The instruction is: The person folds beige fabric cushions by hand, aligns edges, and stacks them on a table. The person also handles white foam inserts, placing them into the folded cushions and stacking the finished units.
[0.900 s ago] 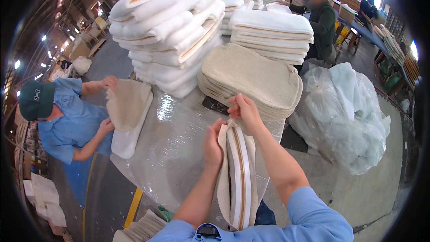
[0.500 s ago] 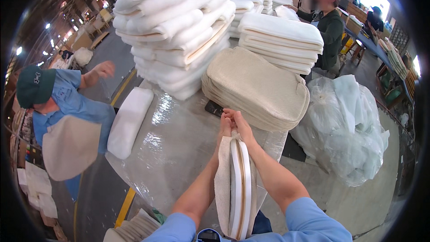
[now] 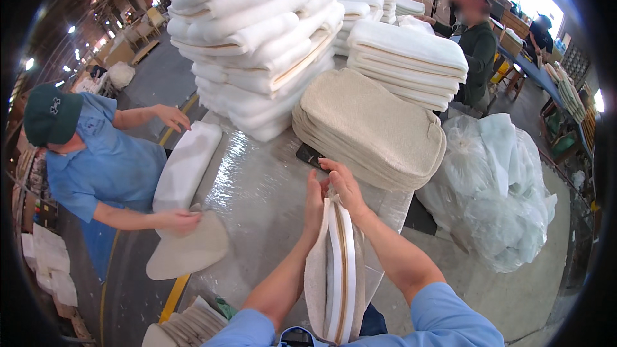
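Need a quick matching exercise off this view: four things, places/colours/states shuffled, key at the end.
Things
1. open beige cover
2. tall white stack
3. plastic bundle
4. cap on the co-worker at left

Places, colours, states
A. at the far side of the table
B. dark green
C. left hand and right hand at its far end
D. pale, see-through, right of the table

Pairs: 1-C, 2-A, 3-D, 4-B

Downward view from head (wide fisheye)
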A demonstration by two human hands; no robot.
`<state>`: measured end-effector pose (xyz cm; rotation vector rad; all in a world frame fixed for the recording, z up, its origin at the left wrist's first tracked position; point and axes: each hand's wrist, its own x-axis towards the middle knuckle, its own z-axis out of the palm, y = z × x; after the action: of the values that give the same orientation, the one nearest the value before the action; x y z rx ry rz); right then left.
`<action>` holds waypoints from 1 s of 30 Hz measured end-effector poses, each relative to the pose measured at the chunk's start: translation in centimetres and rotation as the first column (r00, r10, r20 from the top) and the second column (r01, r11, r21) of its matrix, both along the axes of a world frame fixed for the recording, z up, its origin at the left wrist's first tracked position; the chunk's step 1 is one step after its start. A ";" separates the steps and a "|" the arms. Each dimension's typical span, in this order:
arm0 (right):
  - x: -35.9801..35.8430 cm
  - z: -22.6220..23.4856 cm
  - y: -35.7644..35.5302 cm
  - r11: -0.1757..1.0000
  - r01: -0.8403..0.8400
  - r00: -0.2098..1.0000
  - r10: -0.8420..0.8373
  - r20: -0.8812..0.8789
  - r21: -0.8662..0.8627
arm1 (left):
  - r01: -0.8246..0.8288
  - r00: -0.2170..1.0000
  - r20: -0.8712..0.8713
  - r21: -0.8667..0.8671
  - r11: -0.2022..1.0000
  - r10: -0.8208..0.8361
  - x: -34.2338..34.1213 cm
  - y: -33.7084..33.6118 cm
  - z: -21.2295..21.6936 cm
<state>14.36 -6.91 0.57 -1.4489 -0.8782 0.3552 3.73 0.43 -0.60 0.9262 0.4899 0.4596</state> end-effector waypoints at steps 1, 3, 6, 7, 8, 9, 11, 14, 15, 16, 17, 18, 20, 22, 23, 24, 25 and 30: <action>0.3 -0.2 -0.2 0.999 0.031 0.997 -0.028 0.074 -0.036 | 0.032 0.998 0.061 -0.054 0.998 -0.029 -0.8 -0.4 0.7; 0.8 0.2 -1.5 0.991 0.119 0.988 -0.112 0.102 -0.068 | 0.040 0.995 0.098 -0.111 0.993 -0.029 -2.6 -1.9 3.2; -0.9 2.4 -2.2 0.994 0.107 0.994 -0.107 -0.007 -0.029 | 0.026 0.995 0.089 0.128 0.991 -0.037 -5.4 -1.9 3.7; -1.4 2.6 -3.2 0.998 0.059 0.995 -0.060 -0.074 -0.023 | 0.069 0.996 0.030 0.265 0.962 -0.080 -5.9 -2.2 4.4; -1.8 2.8 -4.1 1.000 0.012 0.990 -0.014 -0.142 -0.015 | 0.118 0.993 -0.034 0.393 0.912 -0.114 -6.1 -2.4 5.1; -2.0 3.2 -4.7 1.000 -0.015 0.994 0.014 -0.110 -0.008 | 0.044 0.998 -0.050 0.396 0.917 -0.027 -5.8 -2.7 5.5; -2.3 3.9 -5.8 0.998 -0.069 0.996 0.069 -0.048 0.003 | 0.120 0.960 -0.275 0.557 0.822 0.046 -6.0 -2.3 6.4; -1.6 6.2 -6.7 0.974 -0.158 0.987 0.155 -0.026 -0.161 | 0.073 0.943 -0.212 0.884 0.462 0.256 -5.6 -2.0 7.7; -1.5 7.5 -6.8 0.961 -0.173 0.983 0.181 0.018 -0.216 | 0.019 0.946 -0.108 0.960 0.279 0.306 -5.4 -2.0 8.0; -1.3 8.6 -6.7 0.943 -0.189 0.976 0.212 0.055 -0.273 | 0.016 0.946 -0.098 0.966 0.260 0.308 -5.3 -2.3 8.4; -1.0 9.3 -6.6 0.923 -0.202 0.966 0.244 0.090 -0.329 | 0.012 0.947 -0.088 0.971 0.240 0.310 -5.3 -2.7 8.7; -0.7 9.7 -6.5 0.904 -0.261 0.959 0.283 0.016 -0.339 | 0.009 0.948 -0.078 0.976 0.218 0.310 -5.3 -2.9 9.0; -0.2 10.0 -6.4 0.859 -0.379 0.925 0.355 -0.134 -0.344 | -0.012 0.948 -0.045 0.984 0.177 0.315 -5.3 -2.9 9.0; -0.2 8.1 -6.3 0.901 -0.359 0.930 0.368 -0.007 -0.244 | -0.012 0.956 -0.055 0.974 0.225 0.288 -5.3 -2.8 9.2; -0.1 7.0 -6.6 0.918 -0.345 0.930 0.362 0.058 -0.195 | 0.004 0.964 -0.082 0.955 0.295 0.251 -5.4 -2.7 9.3; -0.2 6.3 -6.4 0.933 -0.318 0.944 0.328 0.037 -0.170 | 0.025 0.967 -0.114 0.933 0.359 0.227 -5.7 -2.3 9.5; -0.6 5.8 -6.4 0.946 -0.286 0.956 0.292 0.015 -0.151 | 0.037 0.976 -0.114 0.925 0.378 0.185 -5.8 -1.8 10.0; -3.1 3.7 -6.6 0.985 -0.174 0.982 0.172 -0.082 -0.012 | 0.049 0.999 -0.033 0.766 0.641 -0.037 -0.8 1.5 14.7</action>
<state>11.30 -13.48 4.30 -1.3697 -0.9397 0.5503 2.89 1.90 14.09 1.7764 0.2651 0.6359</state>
